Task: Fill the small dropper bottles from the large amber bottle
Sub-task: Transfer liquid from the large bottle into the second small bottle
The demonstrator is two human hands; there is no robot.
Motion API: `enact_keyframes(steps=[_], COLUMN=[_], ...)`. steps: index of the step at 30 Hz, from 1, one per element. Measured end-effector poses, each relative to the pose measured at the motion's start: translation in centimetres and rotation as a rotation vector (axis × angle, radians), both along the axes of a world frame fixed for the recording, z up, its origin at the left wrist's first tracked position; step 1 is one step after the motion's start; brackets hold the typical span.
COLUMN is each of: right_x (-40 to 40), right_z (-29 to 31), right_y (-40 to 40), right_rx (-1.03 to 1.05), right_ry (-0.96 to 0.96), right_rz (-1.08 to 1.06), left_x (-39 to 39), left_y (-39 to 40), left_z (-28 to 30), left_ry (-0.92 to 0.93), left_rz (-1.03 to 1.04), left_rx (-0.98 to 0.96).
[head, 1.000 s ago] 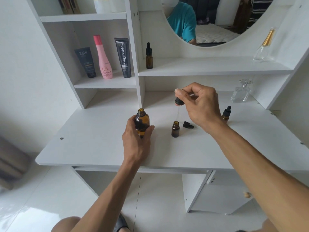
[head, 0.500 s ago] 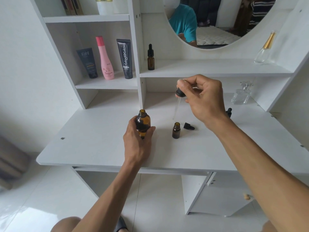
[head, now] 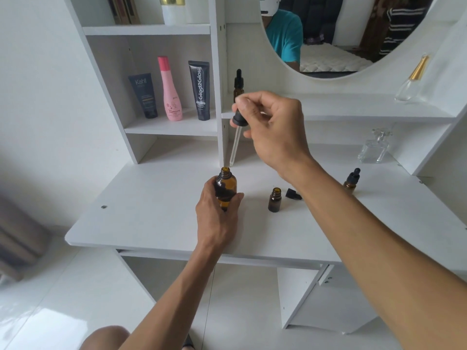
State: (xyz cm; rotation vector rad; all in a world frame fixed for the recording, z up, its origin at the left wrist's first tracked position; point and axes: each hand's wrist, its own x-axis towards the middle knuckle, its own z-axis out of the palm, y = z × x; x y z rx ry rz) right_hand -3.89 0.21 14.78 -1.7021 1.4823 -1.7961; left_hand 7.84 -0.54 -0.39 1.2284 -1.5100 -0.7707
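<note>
The large amber bottle (head: 225, 184) stands uncapped on the white desk (head: 156, 213), and my left hand (head: 217, 218) grips its body. My right hand (head: 271, 127) pinches the black bulb of a glass dropper (head: 236, 140); the pipette tip hangs just above and slightly right of the large bottle's mouth. A small open amber bottle (head: 275, 199) stands to the right, with its black cap (head: 293, 194) lying beside it. Another small capped dropper bottle (head: 351, 180) stands further right, partly behind my right forearm. A third capped dropper bottle (head: 238, 83) stands on the shelf, behind my fingers.
Two tubes and a pink bottle (head: 171, 89) stand in the left shelf compartment. A clear glass perfume bottle (head: 374, 150) sits at the desk's back right, another clear bottle with a gold cap (head: 413, 79) on the shelf above. A mirror shows a person in a teal shirt.
My right hand lifted the dropper out from over the small open bottle and carried it left, to above the large bottle's mouth. My left hand kept hold of the large bottle.
</note>
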Motion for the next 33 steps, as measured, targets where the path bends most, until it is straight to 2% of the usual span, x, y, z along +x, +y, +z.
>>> enact_keyframes(steps=[20, 33], right_x=[1.3, 1.8], right_z=[-1.2, -4.7], right_y=[-1.4, -0.9], right_rx=[0.052, 0.151], right_ry=[0.074, 0.12], right_rz=[0.003, -0.005], left_x=[0.2, 0.2], left_y=[-0.1, -0.1], left_z=[-0.2, -0.2], left_ry=[-0.014, -0.009], left_rz=[-0.017, -0.022], left_rx=[-0.026, -0.024])
